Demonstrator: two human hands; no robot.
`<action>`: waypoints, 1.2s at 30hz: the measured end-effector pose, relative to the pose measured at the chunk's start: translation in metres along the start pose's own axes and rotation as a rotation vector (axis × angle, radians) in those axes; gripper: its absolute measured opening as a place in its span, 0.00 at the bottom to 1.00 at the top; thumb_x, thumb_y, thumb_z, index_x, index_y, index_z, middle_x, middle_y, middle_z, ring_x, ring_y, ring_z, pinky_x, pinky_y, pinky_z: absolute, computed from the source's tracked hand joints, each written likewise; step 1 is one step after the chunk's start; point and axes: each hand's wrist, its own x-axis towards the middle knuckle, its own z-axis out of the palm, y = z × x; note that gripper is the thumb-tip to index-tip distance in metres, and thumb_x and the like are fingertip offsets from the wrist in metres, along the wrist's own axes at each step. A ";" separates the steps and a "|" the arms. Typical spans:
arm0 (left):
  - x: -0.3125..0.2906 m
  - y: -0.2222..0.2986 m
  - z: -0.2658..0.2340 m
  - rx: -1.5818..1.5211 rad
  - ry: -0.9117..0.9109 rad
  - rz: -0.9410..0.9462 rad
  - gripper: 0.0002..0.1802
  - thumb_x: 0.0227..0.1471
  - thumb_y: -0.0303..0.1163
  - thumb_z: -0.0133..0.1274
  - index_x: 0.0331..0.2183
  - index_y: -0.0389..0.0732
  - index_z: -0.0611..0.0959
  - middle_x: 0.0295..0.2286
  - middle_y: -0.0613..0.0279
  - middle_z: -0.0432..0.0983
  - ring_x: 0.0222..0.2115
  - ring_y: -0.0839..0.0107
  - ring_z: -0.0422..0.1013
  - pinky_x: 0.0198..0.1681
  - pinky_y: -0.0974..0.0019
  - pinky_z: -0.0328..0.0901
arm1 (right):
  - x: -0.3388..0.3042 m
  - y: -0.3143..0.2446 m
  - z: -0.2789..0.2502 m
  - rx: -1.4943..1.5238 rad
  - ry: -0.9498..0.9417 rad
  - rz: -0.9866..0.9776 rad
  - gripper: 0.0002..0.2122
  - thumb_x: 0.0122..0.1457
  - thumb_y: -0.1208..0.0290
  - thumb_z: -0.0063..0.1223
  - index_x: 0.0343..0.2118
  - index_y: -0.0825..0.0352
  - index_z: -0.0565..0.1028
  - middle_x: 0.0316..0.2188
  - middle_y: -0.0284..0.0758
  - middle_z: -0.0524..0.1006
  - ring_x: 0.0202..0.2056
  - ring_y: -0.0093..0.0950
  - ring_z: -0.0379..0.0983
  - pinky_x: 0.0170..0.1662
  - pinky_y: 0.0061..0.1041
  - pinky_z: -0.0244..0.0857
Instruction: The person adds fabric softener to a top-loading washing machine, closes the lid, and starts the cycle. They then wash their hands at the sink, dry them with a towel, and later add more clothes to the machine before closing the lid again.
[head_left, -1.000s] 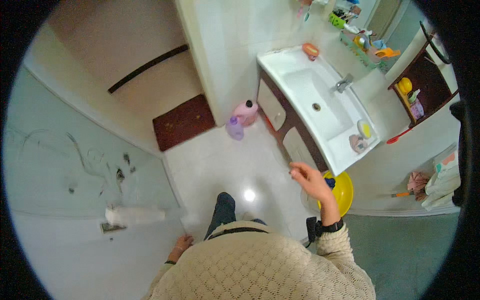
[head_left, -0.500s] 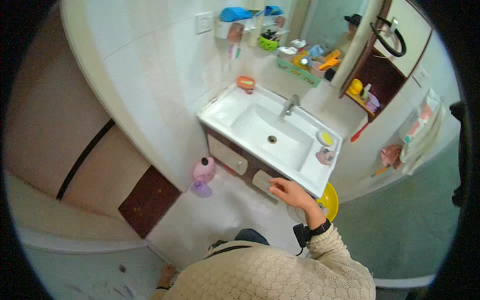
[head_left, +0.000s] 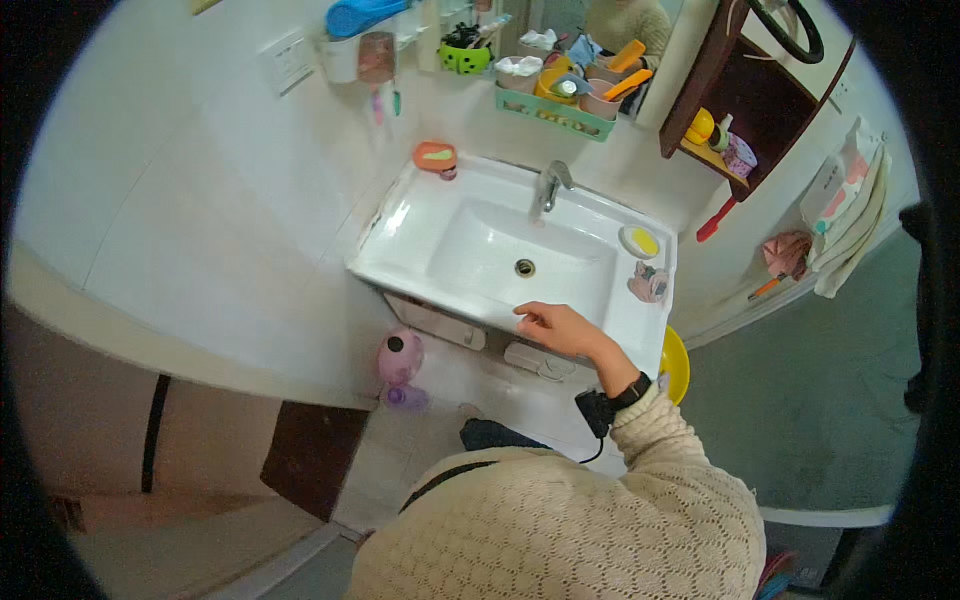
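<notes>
My right hand reaches out above the front edge of a white washbasin. Its fingers are loosely bent and apart, with nothing seen between them; I cannot tell whether they touch the rim. A metal faucet stands at the basin's back, beyond the drain. On the basin's right ledge sit a soap dish with a yellow bar and a crumpled pinkish cloth. An orange soap dish rests at the back left corner. My left hand is out of view.
Green basket of toiletries under the mirror. An open brown cabinet hangs at right, towels beside it. Pink jug and purple bottle stand on the floor at left; a yellow basin is right of the washbasin.
The view has turned and come nearer to the washbasin. My right hand has shifted from in front of the cabinet doors to over the front rim. My left hand has gone out of view.
</notes>
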 end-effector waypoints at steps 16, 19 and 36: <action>0.108 0.122 0.003 -0.288 -0.376 -0.262 0.19 0.59 0.45 0.44 0.33 0.38 0.76 0.22 0.64 0.71 0.24 0.70 0.67 0.33 0.62 0.64 | 0.075 0.066 -0.060 0.230 0.316 0.079 0.17 0.60 0.62 0.49 0.48 0.67 0.72 0.32 0.37 0.78 0.33 0.29 0.75 0.40 0.26 0.67; 0.155 0.143 -0.006 -0.821 -0.655 -0.773 0.18 0.59 0.45 0.44 0.32 0.39 0.75 0.21 0.65 0.70 0.24 0.70 0.67 0.32 0.62 0.64 | 0.057 0.097 -0.055 0.188 0.256 0.190 0.18 0.60 0.61 0.49 0.48 0.67 0.72 0.33 0.38 0.78 0.33 0.31 0.74 0.40 0.27 0.68; 0.075 0.141 -0.001 0.218 0.032 -0.037 0.15 0.59 0.35 0.44 0.40 0.34 0.75 0.29 0.59 0.72 0.27 0.68 0.69 0.34 0.62 0.66 | 0.072 0.091 -0.039 0.138 0.301 0.223 0.22 0.58 0.62 0.50 0.53 0.66 0.67 0.43 0.43 0.75 0.35 0.35 0.75 0.41 0.30 0.68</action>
